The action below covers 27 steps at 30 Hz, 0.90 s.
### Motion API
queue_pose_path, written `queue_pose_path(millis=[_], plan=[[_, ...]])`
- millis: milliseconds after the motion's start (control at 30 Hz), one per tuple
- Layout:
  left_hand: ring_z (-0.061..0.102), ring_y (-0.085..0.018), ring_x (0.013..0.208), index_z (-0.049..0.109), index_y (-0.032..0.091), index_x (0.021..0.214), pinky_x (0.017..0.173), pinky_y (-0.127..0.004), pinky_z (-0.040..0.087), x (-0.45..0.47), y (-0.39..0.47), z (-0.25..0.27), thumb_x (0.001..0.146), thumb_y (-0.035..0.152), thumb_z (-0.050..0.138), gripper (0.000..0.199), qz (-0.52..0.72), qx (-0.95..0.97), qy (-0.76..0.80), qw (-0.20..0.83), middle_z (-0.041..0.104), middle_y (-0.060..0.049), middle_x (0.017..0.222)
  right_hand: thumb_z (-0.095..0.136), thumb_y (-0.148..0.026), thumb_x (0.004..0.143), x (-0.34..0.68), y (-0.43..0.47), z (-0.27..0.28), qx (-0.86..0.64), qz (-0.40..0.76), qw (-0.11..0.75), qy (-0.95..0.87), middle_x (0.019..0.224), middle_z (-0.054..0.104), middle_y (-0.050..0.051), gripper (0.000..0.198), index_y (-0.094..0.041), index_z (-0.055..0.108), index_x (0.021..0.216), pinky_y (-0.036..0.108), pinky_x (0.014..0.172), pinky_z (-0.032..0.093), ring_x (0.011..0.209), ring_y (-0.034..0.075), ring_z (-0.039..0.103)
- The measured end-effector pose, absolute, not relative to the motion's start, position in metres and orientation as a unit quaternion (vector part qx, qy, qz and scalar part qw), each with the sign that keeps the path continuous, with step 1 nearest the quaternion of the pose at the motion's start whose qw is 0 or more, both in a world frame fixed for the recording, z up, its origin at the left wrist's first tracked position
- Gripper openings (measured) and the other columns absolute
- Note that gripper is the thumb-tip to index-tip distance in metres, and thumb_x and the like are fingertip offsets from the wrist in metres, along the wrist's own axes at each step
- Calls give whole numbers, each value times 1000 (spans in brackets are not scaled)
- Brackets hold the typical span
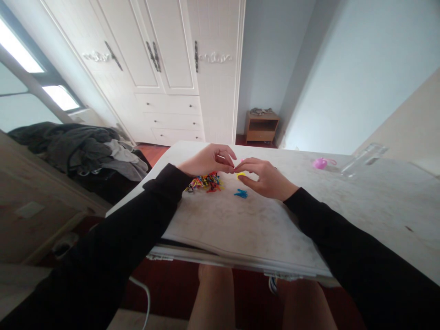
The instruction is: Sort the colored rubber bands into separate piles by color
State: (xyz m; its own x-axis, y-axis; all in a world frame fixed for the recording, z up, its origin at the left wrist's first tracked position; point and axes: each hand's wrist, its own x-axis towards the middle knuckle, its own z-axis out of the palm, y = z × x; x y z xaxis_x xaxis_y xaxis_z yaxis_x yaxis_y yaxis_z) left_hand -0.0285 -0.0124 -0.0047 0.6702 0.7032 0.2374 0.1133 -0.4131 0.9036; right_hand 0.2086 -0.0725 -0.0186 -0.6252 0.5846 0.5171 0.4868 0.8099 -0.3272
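Over the pale table, my left hand (217, 158) has its thumb and fingers bent together at a tiny red piece (234, 169), too small to name surely. My right hand (264, 178) reaches in from the other side, fingertips at that same piece, its thumb spread apart below. A heap of multicoloured small elastic bands (209, 182) lies beneath and beside my left hand. Several blue bands (241, 193) form a small group nearer me. Yellow bands (241, 176) show behind my right thumb, and a bit of pink (242, 161) is partly hidden beyond the right fingers.
On the table's (220, 224) right side are a pink round object with a loop (320, 163) and a clear glass bottle (364, 160) lying or leaning. Beyond stand a white wardrobe (172, 55) and a small wooden cabinet (261, 127). Dark clothes (79, 146) are piled at left.
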Motion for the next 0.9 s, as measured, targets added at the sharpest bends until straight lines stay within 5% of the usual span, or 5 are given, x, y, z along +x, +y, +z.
queue_pose_path(millis=[367, 767, 900], plan=[[80, -17, 80, 69, 16, 99, 79, -31, 65, -29, -12, -7, 72, 17, 87, 33, 280, 775, 262, 503, 82, -5, 88, 55, -30, 99, 218, -63, -19, -416, -9, 361, -835, 90, 78, 11, 28, -18, 74, 83, 43, 88, 52, 90, 27, 68], [79, -15, 77, 69, 16, 95, 79, -30, 65, -26, -12, -10, 71, 14, 88, 30, 293, 767, 272, 503, 81, -4, 84, 61, -33, 93, 226, -42, -38, -529, 44, 213, -820, 137, 73, 15, 38, -18, 75, 125, 55, 110, 48, 130, 35, 63], [79, -16, 77, 69, 16, 95, 78, -30, 65, -26, -11, -11, 71, 15, 88, 30, 295, 765, 280, 499, 81, -4, 84, 59, -33, 96, 224, -45, -33, -517, 23, 225, -826, 137, 74, 14, 34, -19, 77, 121, 57, 109, 47, 130, 35, 63]])
